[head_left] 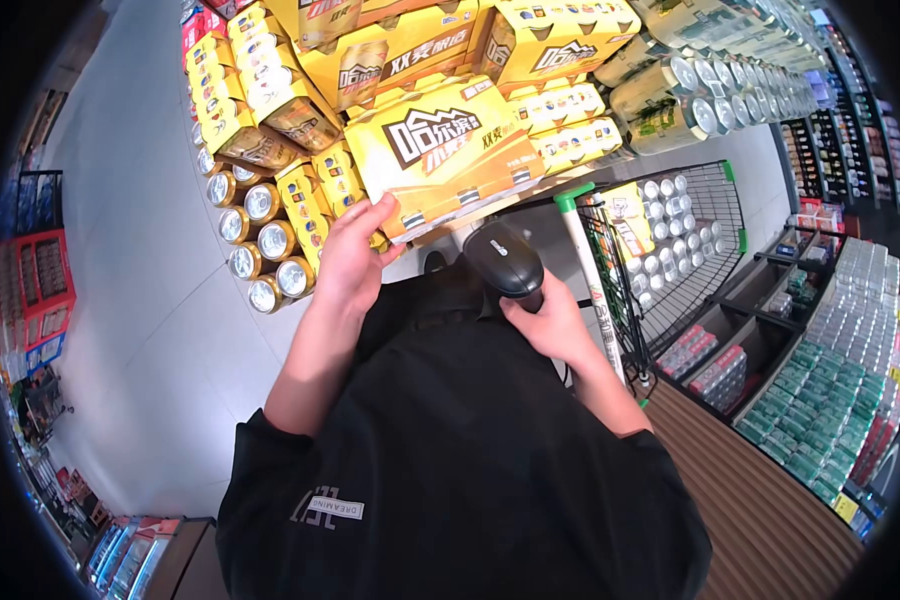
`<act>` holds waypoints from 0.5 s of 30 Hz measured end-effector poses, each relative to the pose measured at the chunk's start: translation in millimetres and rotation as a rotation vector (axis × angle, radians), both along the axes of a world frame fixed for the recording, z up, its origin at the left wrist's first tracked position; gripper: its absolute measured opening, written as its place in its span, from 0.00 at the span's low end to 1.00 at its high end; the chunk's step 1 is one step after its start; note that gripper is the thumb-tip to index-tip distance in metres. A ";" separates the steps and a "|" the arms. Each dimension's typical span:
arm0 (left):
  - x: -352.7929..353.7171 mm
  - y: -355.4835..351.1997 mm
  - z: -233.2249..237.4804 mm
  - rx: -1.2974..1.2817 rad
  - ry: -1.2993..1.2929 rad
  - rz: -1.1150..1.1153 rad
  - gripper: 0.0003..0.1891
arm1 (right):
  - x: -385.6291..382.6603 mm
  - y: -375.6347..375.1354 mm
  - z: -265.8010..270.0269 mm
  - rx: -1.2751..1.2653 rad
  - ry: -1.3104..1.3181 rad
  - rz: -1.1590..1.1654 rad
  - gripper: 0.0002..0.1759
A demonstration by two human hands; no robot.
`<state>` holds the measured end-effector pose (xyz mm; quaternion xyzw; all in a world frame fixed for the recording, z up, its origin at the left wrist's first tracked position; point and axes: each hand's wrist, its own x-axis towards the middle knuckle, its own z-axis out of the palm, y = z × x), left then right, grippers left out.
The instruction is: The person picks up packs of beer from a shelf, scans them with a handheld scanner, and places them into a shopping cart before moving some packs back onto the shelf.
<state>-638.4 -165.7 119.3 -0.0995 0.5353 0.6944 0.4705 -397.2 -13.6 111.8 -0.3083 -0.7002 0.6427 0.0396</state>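
My left hand [355,250] is at the lower left corner of a yellow beer carton [450,150], its fingers on the carton's edge. The carton is tilted, with its printed face toward me, against the stack of yellow packs. My right hand [550,322] is wrapped round the handle of a black handheld scanner [503,255], whose head lies just below the carton's lower edge. Gold cans [274,240] and yellow can packs [305,205] stand to the left of the carton.
A shopping cart [685,260] with a green-and-white handle holds cans at the right. Shelves with green can packs [810,410] stand farther right. Grey floor tiles [140,260] lie to the left. Large clear-wrapped can packs [660,105] are at the upper right.
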 end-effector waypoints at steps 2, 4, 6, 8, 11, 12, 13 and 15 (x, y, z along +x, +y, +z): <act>1.1 -2.1 -3.1 0.006 0.010 -0.014 0.09 | 8.9 23.1 -14.9 0.116 -0.095 0.055 0.23; 0.6 3.0 -6.6 0.000 0.022 0.009 0.09 | 17.9 47.5 -54.0 0.224 -0.302 0.073 0.28; 4.5 4.7 -5.7 -0.010 0.024 0.022 0.08 | 31.1 57.2 -97.8 0.229 -0.593 0.014 0.33; 6.1 6.1 -3.4 -0.038 0.048 0.057 0.06 | 63.9 67.2 -175.5 0.220 -0.803 0.130 0.33; 7.8 1.8 -17.4 -0.002 0.068 0.049 0.05 | 80.8 68.9 -210.7 -0.191 -1.023 0.299 0.26; 8.6 1.1 -20.7 0.006 0.080 0.051 0.05 | 77.9 68.1 -201.7 0.042 -0.970 0.401 0.24; 10.0 1.6 -23.3 0.010 0.075 0.058 0.05 | 71.8 66.5 -186.2 0.271 -0.903 0.503 0.23; 10.9 0.9 -28.1 -0.008 0.101 0.083 0.05 | 46.0 73.4 -155.3 0.458 -0.836 0.390 0.20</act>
